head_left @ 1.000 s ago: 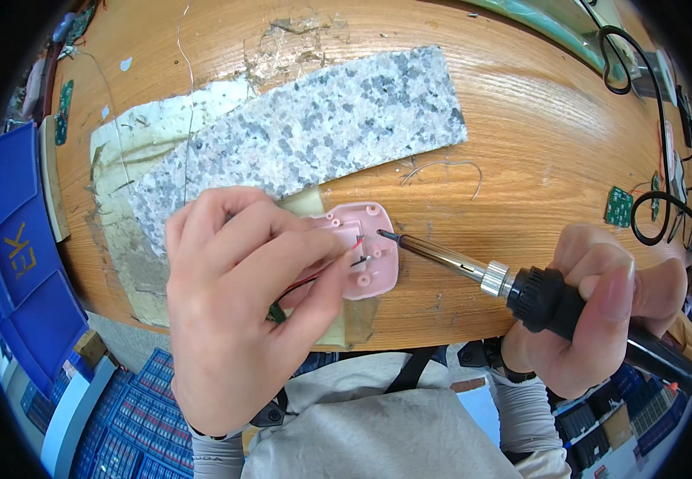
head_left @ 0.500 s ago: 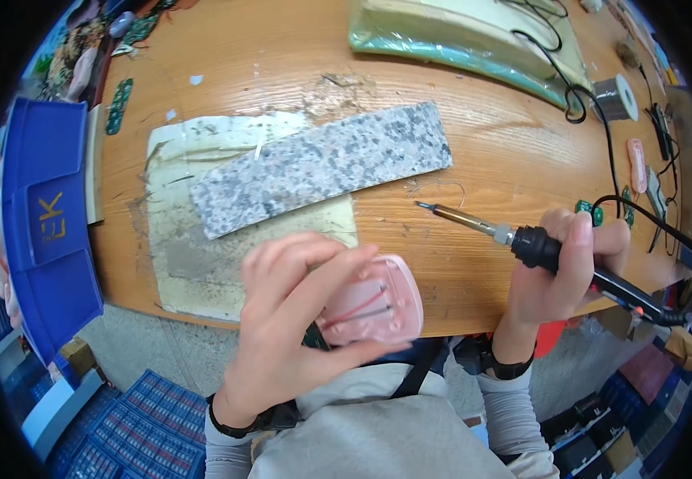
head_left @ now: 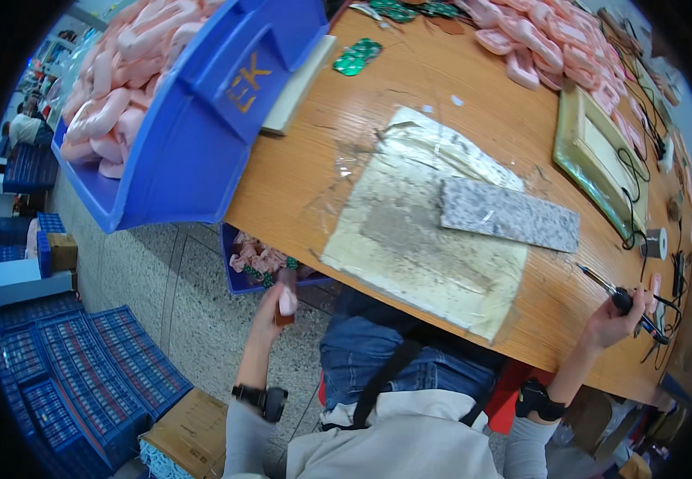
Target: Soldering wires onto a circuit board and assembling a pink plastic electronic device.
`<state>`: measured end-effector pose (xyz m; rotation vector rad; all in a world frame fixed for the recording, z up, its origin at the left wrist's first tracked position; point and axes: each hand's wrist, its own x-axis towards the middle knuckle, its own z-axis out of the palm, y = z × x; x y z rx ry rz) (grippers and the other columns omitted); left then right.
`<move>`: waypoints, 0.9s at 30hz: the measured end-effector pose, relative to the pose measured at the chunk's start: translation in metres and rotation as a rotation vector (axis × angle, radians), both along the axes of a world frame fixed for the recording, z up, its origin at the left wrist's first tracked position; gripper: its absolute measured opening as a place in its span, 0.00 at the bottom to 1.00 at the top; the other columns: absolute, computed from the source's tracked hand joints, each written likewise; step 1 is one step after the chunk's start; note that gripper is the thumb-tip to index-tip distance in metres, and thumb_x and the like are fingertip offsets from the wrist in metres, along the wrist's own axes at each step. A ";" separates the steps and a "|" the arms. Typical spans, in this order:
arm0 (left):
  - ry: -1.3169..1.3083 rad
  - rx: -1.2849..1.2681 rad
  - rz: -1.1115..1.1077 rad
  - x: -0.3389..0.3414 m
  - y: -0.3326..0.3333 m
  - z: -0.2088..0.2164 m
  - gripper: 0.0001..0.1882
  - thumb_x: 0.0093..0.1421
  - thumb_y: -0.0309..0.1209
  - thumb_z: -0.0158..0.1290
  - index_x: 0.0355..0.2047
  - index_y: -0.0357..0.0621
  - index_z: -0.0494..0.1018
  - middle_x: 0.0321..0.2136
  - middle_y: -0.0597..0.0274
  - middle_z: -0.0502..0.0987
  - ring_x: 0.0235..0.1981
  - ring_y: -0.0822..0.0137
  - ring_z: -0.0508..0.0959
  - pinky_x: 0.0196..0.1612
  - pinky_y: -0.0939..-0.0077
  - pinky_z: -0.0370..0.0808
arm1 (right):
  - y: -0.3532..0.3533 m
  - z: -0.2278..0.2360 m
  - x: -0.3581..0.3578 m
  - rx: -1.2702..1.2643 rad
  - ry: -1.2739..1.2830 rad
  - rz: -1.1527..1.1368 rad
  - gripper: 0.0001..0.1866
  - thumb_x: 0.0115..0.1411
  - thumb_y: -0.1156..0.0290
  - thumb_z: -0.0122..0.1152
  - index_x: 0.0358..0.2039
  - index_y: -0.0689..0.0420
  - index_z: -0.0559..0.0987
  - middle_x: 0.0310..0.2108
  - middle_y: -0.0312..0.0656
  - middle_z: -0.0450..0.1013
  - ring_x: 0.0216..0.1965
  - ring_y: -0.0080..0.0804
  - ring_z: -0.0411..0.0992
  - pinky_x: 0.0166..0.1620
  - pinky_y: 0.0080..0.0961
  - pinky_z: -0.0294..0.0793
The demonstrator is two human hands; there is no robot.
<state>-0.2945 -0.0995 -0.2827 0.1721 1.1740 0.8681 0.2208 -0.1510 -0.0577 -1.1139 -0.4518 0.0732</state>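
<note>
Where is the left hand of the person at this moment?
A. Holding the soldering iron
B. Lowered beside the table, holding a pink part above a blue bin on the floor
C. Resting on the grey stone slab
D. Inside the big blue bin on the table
B: the left hand holds a pink part below the table edge, over the blue bin of pink parts on the floor.

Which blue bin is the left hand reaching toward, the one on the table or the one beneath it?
The small blue bin under the wooden table's edge; the left hand hangs beside it, well below the large tabletop bin.
</note>
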 end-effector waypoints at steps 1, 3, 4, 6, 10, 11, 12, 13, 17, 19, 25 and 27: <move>-0.001 -0.140 0.211 -0.003 0.009 -0.022 0.14 0.56 0.39 0.49 0.39 0.46 0.68 0.27 0.66 0.73 0.26 0.75 0.72 0.27 0.82 0.70 | 0.002 0.007 -0.005 -0.026 0.007 -0.039 0.05 0.53 0.79 0.50 0.26 0.55 0.65 0.19 0.30 0.60 0.22 0.16 0.61 0.28 0.13 0.63; -0.086 -0.148 0.249 -0.038 0.029 -0.085 0.17 0.54 0.45 0.50 0.40 0.52 0.68 0.23 0.69 0.72 0.22 0.77 0.70 0.22 0.85 0.65 | -0.009 0.017 0.002 0.000 -0.036 0.045 0.04 0.54 0.78 0.50 0.29 0.56 0.67 0.20 0.30 0.61 0.22 0.14 0.61 0.28 0.12 0.64; -0.094 -0.140 0.238 -0.071 0.030 -0.122 0.17 0.54 0.45 0.50 0.40 0.52 0.68 0.23 0.69 0.72 0.22 0.77 0.70 0.22 0.85 0.65 | -0.014 0.023 0.004 -0.045 -0.037 0.137 0.03 0.54 0.77 0.49 0.29 0.56 0.67 0.20 0.30 0.61 0.22 0.13 0.61 0.28 0.11 0.63; -0.302 -0.068 0.149 -0.135 0.017 -0.179 0.21 0.52 0.50 0.50 0.43 0.56 0.67 0.17 0.74 0.69 0.19 0.80 0.66 0.18 0.87 0.60 | 0.006 0.026 -0.022 -0.121 0.021 -0.066 0.01 0.55 0.75 0.49 0.29 0.56 0.70 0.17 0.28 0.59 0.20 0.11 0.59 0.23 0.08 0.59; 0.055 -0.126 0.284 -0.109 0.030 -0.209 0.30 0.51 0.50 0.50 0.51 0.52 0.59 0.37 0.63 0.68 0.33 0.64 0.69 0.33 0.70 0.69 | -0.008 0.029 -0.015 -0.193 -0.091 -0.184 0.05 0.54 0.75 0.49 0.22 0.54 0.68 0.15 0.28 0.57 0.16 0.12 0.56 0.19 0.10 0.56; 0.139 0.214 0.230 -0.099 0.033 -0.210 0.30 0.53 0.51 0.46 0.53 0.50 0.58 0.38 0.61 0.69 0.35 0.62 0.70 0.35 0.61 0.70 | -0.008 0.034 -0.020 -0.212 -0.101 -0.150 0.07 0.54 0.75 0.50 0.20 0.54 0.65 0.15 0.29 0.57 0.15 0.12 0.54 0.19 0.10 0.55; -0.337 -0.063 0.152 -0.077 0.052 -0.195 0.29 0.55 0.53 0.41 0.52 0.50 0.60 0.42 0.60 0.68 0.41 0.60 0.69 0.39 0.62 0.70 | -0.011 0.035 -0.019 -0.239 -0.121 -0.125 0.10 0.53 0.75 0.50 0.17 0.53 0.63 0.15 0.30 0.57 0.14 0.13 0.53 0.18 0.11 0.54; -0.229 0.020 0.163 -0.212 0.045 -0.225 0.29 0.56 0.55 0.36 0.51 0.51 0.61 0.45 0.59 0.67 0.44 0.58 0.68 0.43 0.65 0.69 | 0.012 0.032 -0.031 -0.168 -0.036 -0.045 0.10 0.53 0.75 0.50 0.17 0.53 0.63 0.15 0.30 0.57 0.14 0.13 0.53 0.18 0.11 0.54; 0.409 0.326 -0.194 -0.140 0.035 -0.215 0.31 0.52 0.49 0.49 0.51 0.44 0.61 0.47 0.56 0.66 0.48 0.60 0.64 0.46 0.72 0.65 | 0.003 0.038 -0.034 -0.236 -0.105 -0.045 0.13 0.53 0.74 0.51 0.16 0.54 0.59 0.14 0.31 0.57 0.15 0.15 0.54 0.19 0.11 0.55; 0.598 -0.090 -0.290 -0.120 0.052 -0.173 0.30 0.52 0.44 0.51 0.48 0.34 0.62 0.44 0.57 0.69 0.44 0.64 0.68 0.44 0.73 0.64 | 0.012 0.033 -0.033 -0.233 -0.099 -0.050 0.12 0.53 0.74 0.50 0.17 0.54 0.60 0.14 0.31 0.56 0.15 0.14 0.53 0.19 0.11 0.55; 0.048 0.171 -1.242 0.035 0.088 0.187 0.19 0.59 0.30 0.44 0.49 0.34 0.62 0.41 0.56 0.72 0.43 0.70 0.71 0.44 0.76 0.68 | 0.029 0.030 -0.022 -0.210 0.073 0.036 0.07 0.58 0.68 0.48 0.24 0.51 0.64 0.23 0.28 0.59 0.23 0.13 0.59 0.24 0.09 0.58; -0.091 0.475 -1.416 0.079 0.109 0.251 0.14 0.58 0.28 0.45 0.44 0.34 0.68 0.37 0.57 0.75 0.40 0.71 0.73 0.41 0.77 0.70 | 0.026 0.025 -0.013 -0.179 0.099 0.122 0.07 0.59 0.67 0.49 0.25 0.51 0.64 0.23 0.29 0.59 0.23 0.13 0.59 0.24 0.09 0.58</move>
